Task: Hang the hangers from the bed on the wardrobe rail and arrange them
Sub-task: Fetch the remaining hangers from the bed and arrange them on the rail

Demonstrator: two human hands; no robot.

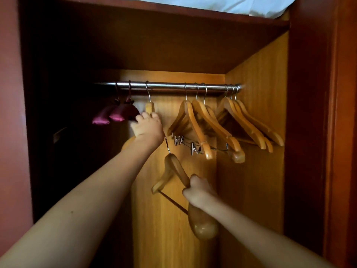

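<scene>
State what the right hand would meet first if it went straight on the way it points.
The right hand, gripping a wooden hanger, points up and leftward. Its line leads to the left hand at the wrist, probably first, though depth is unclear.

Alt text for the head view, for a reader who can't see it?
Inside a wardrobe, the left hand grips a hung hanger on the rail while the right hand holds a loose hanger below it. More hangers hang to the right.
</scene>
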